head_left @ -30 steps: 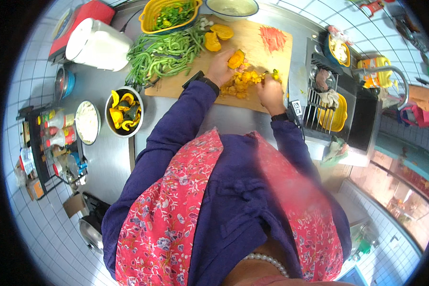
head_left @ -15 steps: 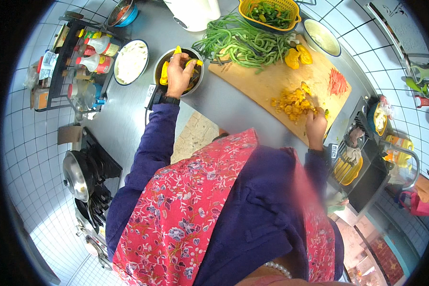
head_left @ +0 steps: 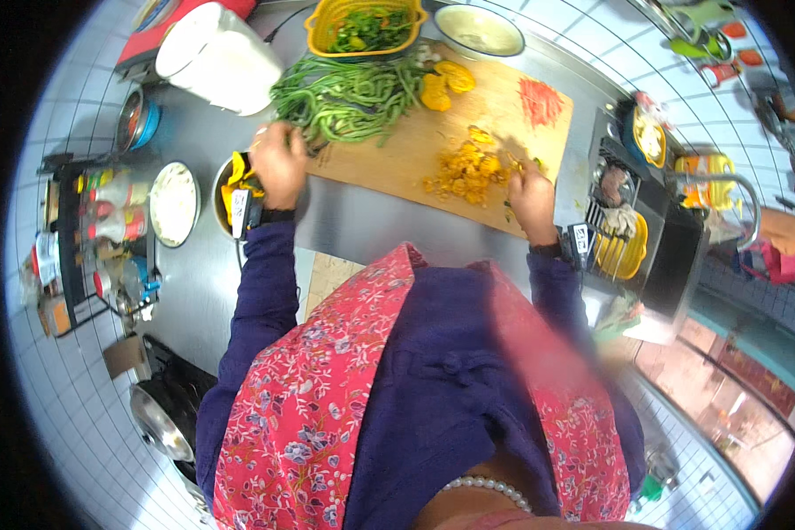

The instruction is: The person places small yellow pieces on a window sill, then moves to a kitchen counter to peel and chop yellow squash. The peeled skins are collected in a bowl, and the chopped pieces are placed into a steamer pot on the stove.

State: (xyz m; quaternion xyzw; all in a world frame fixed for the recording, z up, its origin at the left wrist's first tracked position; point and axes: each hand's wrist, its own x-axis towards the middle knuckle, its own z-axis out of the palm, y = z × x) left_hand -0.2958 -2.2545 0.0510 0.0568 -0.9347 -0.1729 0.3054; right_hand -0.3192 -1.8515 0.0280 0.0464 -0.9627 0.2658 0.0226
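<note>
My left hand [head_left: 278, 165] is over the right rim of a round metal pot [head_left: 224, 221], its fingers curled under and mostly hidden. Yellow pieces with dark edges [head_left: 238, 181] fill the pot beside it. At the right part of the wooden cutting board [head_left: 389, 177], my right hand [head_left: 532, 205] is closed, but what it grips is unclear. A heap of chopped orange-yellow pieces [head_left: 466, 172] lies just left of it. Farther back on the board are larger yellow pieces [head_left: 436, 92], thin pinkish-red strips [head_left: 540, 102] and a pile of long green beans [head_left: 353, 102].
A yellow basket of cut greens [head_left: 367, 31] and an enamel bowl [head_left: 479, 32] stand behind the board. On the left are a plate of white food [head_left: 175, 203], a white jug [head_left: 216, 62] and a bottle rack [head_left: 88, 238]. A sink [head_left: 671, 256] is at the right.
My left hand has come up out of the pot and moved toward its right rim, away from the yellow pieces. My right hand stays by the chopped heap. The whole view has shifted.
</note>
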